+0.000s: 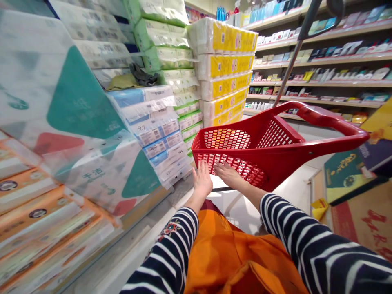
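Observation:
A red plastic shopping basket [288,153] with perforated sides and a long looped handle stands in front of me, its handle stretching to the right. No goods show in the visible part of it. My left hand [202,179] is at the basket's near left end, fingers straight and pointing up at its side. Just right of it, my right hand [228,174] lies flat with fingers stretched out toward the same near wall. Both hands are open and hold nothing. Whether the fingertips press on the basket I cannot tell. An orange apron [245,253] covers my front.
Stacked tissue packs [159,134] line the left, with a dark cloth or glove [143,75] on top. Yellow-labelled packs [229,61] rise behind the basket. Product shelves [321,65] fill the back right. Cardboard boxes [367,208] stand at right; a metal pole [289,73] slants behind the handle.

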`<action>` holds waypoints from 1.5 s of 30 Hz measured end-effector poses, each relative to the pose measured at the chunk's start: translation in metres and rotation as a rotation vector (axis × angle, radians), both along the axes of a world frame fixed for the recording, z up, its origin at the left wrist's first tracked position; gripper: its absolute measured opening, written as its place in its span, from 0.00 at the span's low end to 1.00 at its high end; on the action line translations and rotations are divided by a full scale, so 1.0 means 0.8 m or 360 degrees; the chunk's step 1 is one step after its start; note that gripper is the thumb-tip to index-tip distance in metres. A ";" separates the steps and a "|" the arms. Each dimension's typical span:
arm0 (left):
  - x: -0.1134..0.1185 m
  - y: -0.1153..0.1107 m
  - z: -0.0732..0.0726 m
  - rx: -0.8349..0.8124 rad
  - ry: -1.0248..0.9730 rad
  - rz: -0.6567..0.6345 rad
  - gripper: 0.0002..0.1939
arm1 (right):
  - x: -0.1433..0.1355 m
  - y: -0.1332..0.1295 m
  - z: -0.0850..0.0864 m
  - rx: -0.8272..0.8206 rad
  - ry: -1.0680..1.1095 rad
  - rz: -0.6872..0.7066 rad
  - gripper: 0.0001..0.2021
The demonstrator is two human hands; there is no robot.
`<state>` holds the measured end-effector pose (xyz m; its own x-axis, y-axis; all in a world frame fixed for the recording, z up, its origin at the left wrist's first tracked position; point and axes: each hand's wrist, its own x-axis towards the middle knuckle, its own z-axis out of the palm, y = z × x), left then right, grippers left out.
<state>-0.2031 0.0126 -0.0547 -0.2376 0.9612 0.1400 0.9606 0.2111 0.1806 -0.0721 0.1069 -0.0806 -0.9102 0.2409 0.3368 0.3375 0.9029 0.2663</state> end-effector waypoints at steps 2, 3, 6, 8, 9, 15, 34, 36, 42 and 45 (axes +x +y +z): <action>0.006 0.003 0.003 0.0014 -0.0001 -0.0007 0.40 | 0.003 0.000 0.019 0.0018 0.0116 -0.0023 0.21; 0.009 0.004 0.005 0.0019 0.0002 -0.0007 0.40 | 0.004 0.000 0.030 0.0027 0.0200 -0.0061 0.22; 0.019 0.009 0.015 0.0051 0.0011 -0.0029 0.40 | 0.011 0.006 0.060 0.0059 0.0421 -0.0224 0.25; 0.026 0.010 0.020 0.0091 0.0025 -0.0073 0.40 | 0.019 0.011 0.065 0.0078 0.0460 -0.0275 0.25; 0.029 0.011 0.021 0.0108 0.0035 -0.0091 0.39 | 0.024 0.013 0.063 0.0080 0.0442 -0.0270 0.25; 0.050 0.009 0.022 0.0080 0.0090 -0.0170 0.38 | 0.051 0.013 0.004 -0.0005 0.0180 -0.0182 0.21; 0.131 0.013 0.027 0.0092 0.0332 -0.0378 0.37 | 0.139 0.012 0.004 0.0047 0.0465 -0.0312 0.22; 0.134 0.009 0.020 0.0068 0.0340 -0.0392 0.37 | 0.150 0.007 -0.016 0.0030 0.0365 -0.0296 0.22; 0.149 0.006 0.012 0.0018 0.0297 -0.0440 0.37 | 0.182 -0.009 -0.008 0.0108 0.0403 -0.0406 0.20; 0.164 0.010 0.024 0.0094 0.0295 -0.0478 0.36 | 0.198 -0.011 0.036 0.0241 0.0706 -0.0547 0.20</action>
<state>-0.0720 0.0208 -0.0354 0.0891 0.9733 0.2117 0.9958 -0.0913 0.0007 0.0860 0.0982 -0.0521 -0.5521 0.4172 0.7219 0.7135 0.6844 0.1502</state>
